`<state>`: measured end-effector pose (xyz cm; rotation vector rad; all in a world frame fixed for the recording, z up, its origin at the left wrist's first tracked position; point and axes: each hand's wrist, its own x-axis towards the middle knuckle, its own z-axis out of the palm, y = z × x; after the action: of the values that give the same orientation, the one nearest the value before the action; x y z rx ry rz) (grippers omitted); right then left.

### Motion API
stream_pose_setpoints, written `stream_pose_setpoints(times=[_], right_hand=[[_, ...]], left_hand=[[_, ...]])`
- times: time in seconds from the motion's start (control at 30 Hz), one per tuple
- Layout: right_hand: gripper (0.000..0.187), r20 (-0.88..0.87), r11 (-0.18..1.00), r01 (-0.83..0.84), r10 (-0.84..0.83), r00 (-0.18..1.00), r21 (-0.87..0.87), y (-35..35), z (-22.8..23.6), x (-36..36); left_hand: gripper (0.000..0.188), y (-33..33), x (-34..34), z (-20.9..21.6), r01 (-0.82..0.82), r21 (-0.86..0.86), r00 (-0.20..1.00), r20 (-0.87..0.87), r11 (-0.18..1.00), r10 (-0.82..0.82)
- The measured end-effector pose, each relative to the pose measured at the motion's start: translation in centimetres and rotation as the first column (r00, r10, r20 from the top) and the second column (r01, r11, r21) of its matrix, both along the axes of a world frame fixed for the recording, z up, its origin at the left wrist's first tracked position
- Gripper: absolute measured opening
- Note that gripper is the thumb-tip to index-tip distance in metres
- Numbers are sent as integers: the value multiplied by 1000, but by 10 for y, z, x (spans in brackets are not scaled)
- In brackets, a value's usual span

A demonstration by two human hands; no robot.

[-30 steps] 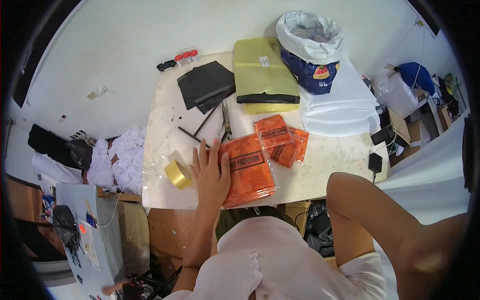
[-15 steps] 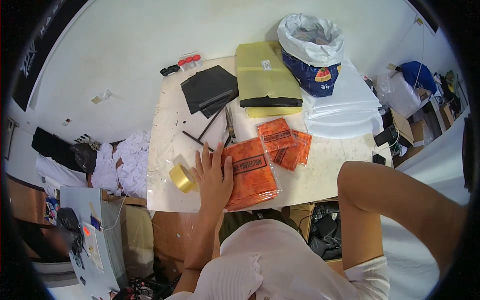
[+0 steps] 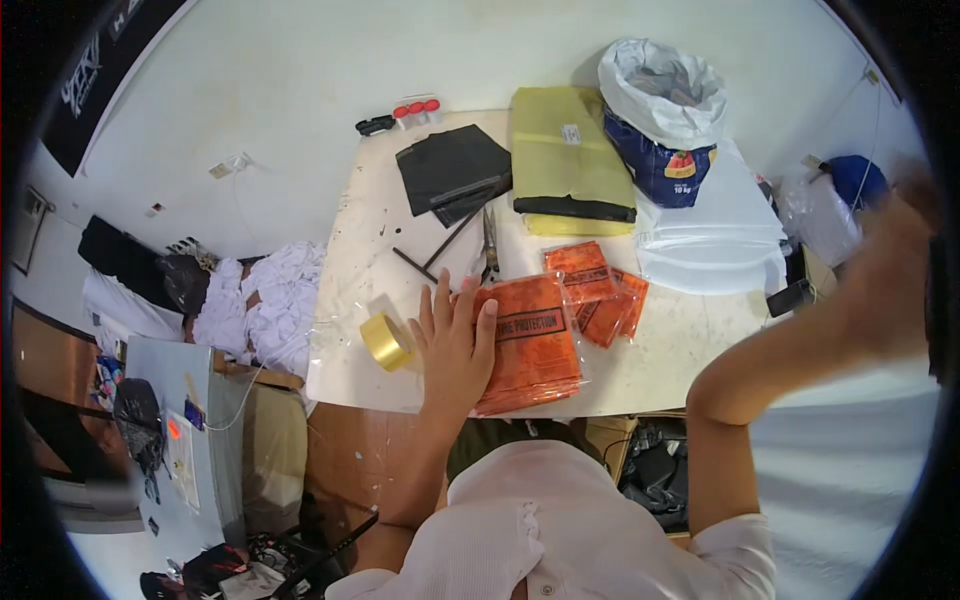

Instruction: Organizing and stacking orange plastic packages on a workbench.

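Note:
My left hand (image 3: 455,345) lies with its fingers spread over the left edge of a stack of orange packets (image 3: 535,350) in clear plastic, near the table's front edge. Left of that hand stands a roll of yellow tape (image 3: 378,345). Just beyond the fingertips are a black T-shaped rod tool (image 3: 450,245) and what looks like a pair of scissors (image 3: 490,245). Smaller orange packets (image 3: 580,272) overlap at the stack's upper right. Raised off the table at the far right, my right hand (image 3: 905,205) is smeared by motion, so its fingers cannot be made out.
On the table (image 3: 665,355), black plastic sheets (image 3: 450,170) lie beside a yellow folded bundle (image 3: 570,150). A blue and white sack (image 3: 655,160) rests on white bags (image 3: 710,235) at the back right. Small red-capped containers (image 3: 417,110) are by the wall. A grey cabinet (image 3: 225,440) stands lower left.
My right hand has come into view at the right, its forearm swung upward. The whole view has shifted slightly, while my left hand stays on the orange stack.

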<state>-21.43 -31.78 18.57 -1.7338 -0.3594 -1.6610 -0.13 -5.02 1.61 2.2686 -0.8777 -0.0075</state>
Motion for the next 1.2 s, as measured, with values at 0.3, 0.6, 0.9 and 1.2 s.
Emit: stream_pose_setpoints(times=[0.3,0.6,0.9,1.2], right_hand=[[61,-974,717,660,-189,-126,-224,-15,-344,145],[23,-873,753,617,-121,472,228,-31,-316,130],[30,-580,809,47,-458,674,-585,45,-45,115],[54,-422,837,60,211,882,544,86,-88,109]], left_hand=[[38,27,9,12,22,-142,999,-20,990,-25],[36,35,16,34,15,-309,999,40,951,-3],[47,-70,42,115,547,13,708,526,837,-471],[25,-51,25,94,-46,-921,747,-289,387,-599]])
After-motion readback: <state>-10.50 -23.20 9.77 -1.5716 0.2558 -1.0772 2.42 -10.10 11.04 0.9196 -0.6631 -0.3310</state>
